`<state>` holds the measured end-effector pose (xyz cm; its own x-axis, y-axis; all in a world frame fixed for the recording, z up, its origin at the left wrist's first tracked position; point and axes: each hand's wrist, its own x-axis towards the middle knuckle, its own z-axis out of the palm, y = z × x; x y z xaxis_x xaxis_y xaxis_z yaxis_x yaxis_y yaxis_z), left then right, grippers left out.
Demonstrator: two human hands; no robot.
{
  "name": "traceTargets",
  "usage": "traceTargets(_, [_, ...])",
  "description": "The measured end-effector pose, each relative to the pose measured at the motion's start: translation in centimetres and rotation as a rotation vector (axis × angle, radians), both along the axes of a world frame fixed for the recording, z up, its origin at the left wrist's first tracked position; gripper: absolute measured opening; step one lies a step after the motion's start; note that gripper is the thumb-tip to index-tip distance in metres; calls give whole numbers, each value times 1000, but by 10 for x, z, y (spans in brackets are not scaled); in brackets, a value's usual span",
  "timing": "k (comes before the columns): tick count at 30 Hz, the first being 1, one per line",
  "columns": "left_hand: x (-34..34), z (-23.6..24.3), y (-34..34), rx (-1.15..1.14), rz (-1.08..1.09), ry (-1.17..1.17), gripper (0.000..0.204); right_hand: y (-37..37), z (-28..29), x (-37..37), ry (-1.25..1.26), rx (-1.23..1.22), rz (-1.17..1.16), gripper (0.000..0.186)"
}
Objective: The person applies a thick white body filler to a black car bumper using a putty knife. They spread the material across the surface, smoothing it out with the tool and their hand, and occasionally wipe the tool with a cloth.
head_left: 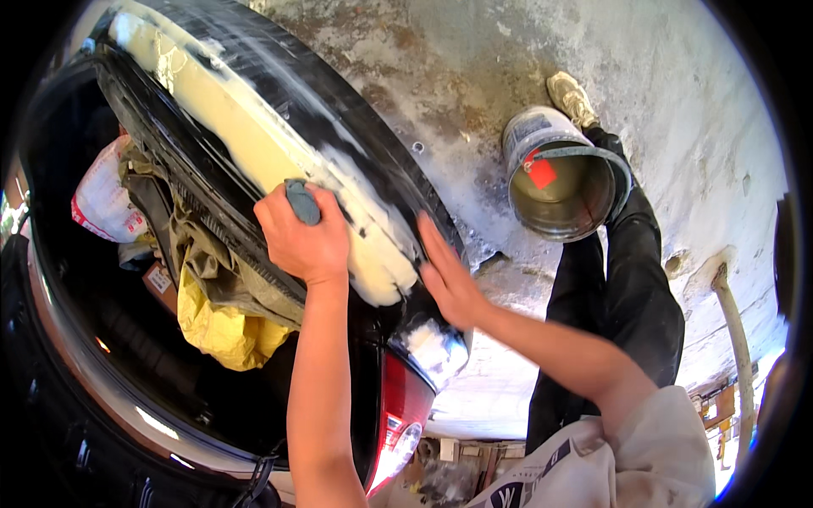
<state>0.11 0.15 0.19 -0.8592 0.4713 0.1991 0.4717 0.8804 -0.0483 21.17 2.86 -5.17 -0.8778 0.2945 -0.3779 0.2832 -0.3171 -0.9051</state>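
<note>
Pale short-sleeved shirt point(584, 470), dark print point(508, 494); black trousers point(631, 296); beige shoe point(572, 99).

Left forearm point(320, 381) comes up from the lower edge, near straight; left hand point(305, 235) bunched in a grip, fingers curled, back of hand up. Right forearm point(542, 349) angles in from the lower right, elbow bent; right hand point(450, 284) flat, fingers extended up-left, thumb short of the fingertips. Both hands bare, apart.

Grey block point(301, 202), underside out of sight
</note>
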Motion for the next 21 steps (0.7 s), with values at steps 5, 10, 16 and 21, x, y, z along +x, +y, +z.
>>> traceTargets(5, [1,2,1,-36,17,-5,25,-4,5,2,-85,-45,-9,67])
traceTargets(10, [3,2,3,-24,41,-17,26,5,-1,-13,25,79,31,70])
traceTargets(16, [3,3,1,-49,50,-41,27,-15,4,23,23,75,26,70])
traceTargets(21, [3,2,1,-64,66,-33,28,-2,-1,5,60,26,61,72])
